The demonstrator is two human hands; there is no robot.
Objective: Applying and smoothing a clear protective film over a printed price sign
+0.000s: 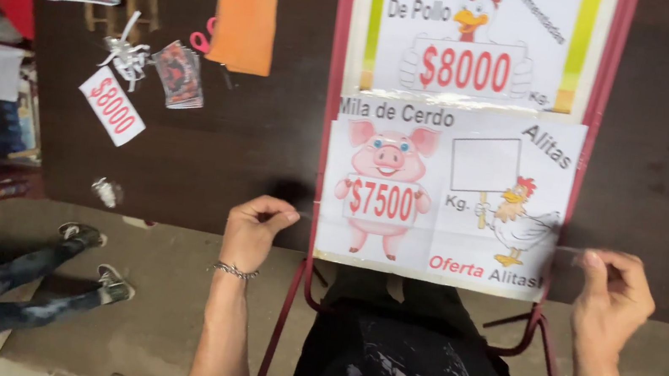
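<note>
Both hands pinch a thin clear strip of tape stretched across the pig-and-chicken poster, left hand at nine o'clock, right hand at three o'clock.

Single head camera, looking steeply down, close over dark table, edges perhaps distorted

Dark brown table — on it orange cloth, price tag, red-framed sign board.
</note>
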